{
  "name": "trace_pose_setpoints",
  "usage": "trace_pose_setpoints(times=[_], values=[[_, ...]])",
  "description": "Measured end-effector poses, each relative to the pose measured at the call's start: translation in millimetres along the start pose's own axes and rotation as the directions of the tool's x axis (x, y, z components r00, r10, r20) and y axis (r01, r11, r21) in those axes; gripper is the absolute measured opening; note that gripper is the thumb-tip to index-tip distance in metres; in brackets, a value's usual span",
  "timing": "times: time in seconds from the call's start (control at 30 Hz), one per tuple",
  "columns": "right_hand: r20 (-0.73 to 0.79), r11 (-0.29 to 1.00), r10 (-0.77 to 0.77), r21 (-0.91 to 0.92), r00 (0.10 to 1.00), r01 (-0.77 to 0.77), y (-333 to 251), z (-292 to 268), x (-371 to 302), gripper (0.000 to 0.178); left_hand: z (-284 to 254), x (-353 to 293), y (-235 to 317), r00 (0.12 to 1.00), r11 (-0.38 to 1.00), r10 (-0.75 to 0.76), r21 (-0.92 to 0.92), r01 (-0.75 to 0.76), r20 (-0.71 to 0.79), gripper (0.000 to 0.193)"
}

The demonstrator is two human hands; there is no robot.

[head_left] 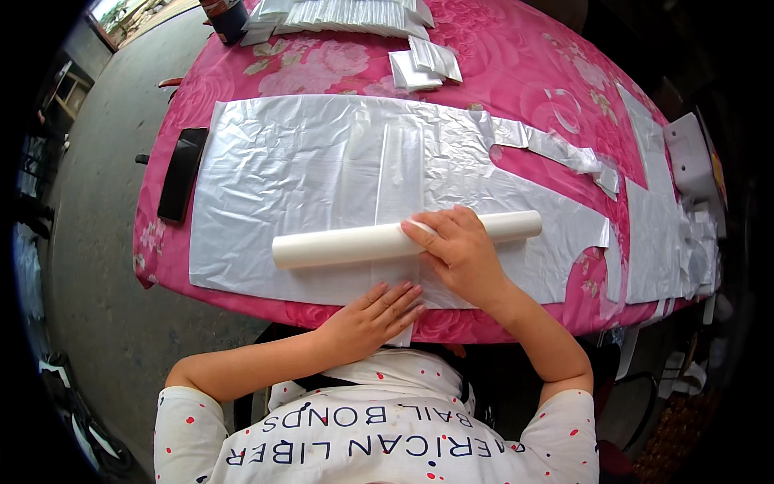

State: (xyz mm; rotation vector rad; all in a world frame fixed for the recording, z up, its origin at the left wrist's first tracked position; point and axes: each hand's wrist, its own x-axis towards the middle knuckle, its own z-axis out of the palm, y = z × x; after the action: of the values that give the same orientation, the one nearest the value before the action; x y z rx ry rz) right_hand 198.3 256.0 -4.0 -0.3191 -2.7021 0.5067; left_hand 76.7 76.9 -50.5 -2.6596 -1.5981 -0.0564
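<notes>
A white roll (339, 245), long and tube-shaped, lies at a slight slant across a flat sheet of thin white plastic film shaped like a vest bag (274, 161). My right hand (453, 246) grips the roll right of its middle, fingers over the top and thumb on the near side. My left hand (372, 320) lies flat at the sheet's near edge, fingers stretched out and pointing right, with nothing in it. A narrow white strip shows below its fingertips. The film is wrinkled at the left and has cut-out handle curves at the right.
A pink flowered cloth (322, 71) covers the table. A black phone (183, 175) lies at the left edge. Folded white packets (425, 63) and a larger row of packets (351, 16) sit at the back, beside a dark bottle (225, 18). More film (657, 234) hangs near a white box (691, 157) at right.
</notes>
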Motion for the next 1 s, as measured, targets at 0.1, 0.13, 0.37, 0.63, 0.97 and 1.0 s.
trace_pose_setpoints(times=[0.1, 0.13, 0.37, 0.63, 0.97, 1.0], values=[[-0.111, 0.999, 0.004, -0.038, 0.994, -0.008, 37, 8, 35, 0.048, 0, 1, 0, 1.0, 1.0, 0.007, 0.007, -0.007, -0.004, 0.053], [-0.175, 0.997, 0.003, -0.074, 0.985, -0.017, 49, 12, 48, 0.044, 0, 1, -1, 1.0, 1.0, 0.018, -0.008, -0.018, -0.007, 0.053], [-0.29, 0.992, -0.025, -0.129, 0.957, -0.013, 83, 11, 87, 0.043, -8, -7, -16, 0.989, 0.978, 0.123, -0.157, -0.135, -0.084, 0.048], [0.237, 0.95, -0.199, 0.284, 0.951, 0.128, 3, 9, -5, 0.046, -2, -14, -32, 0.964, 0.857, 0.083, -0.475, -0.199, -0.254, 0.044], [-0.036, 0.997, -0.072, 0.025, 0.997, 0.073, -8, 26, -25, 0.037, -20, 3, -53, 0.955, 0.904, -0.233, -0.404, 0.143, -0.184, 0.075], [-0.05, 0.997, -0.059, 0.037, 0.997, 0.061, -8, 26, -25, 0.036, -22, 6, -54, 0.943, 0.894, -0.254, -0.424, 0.145, -0.213, 0.074]])
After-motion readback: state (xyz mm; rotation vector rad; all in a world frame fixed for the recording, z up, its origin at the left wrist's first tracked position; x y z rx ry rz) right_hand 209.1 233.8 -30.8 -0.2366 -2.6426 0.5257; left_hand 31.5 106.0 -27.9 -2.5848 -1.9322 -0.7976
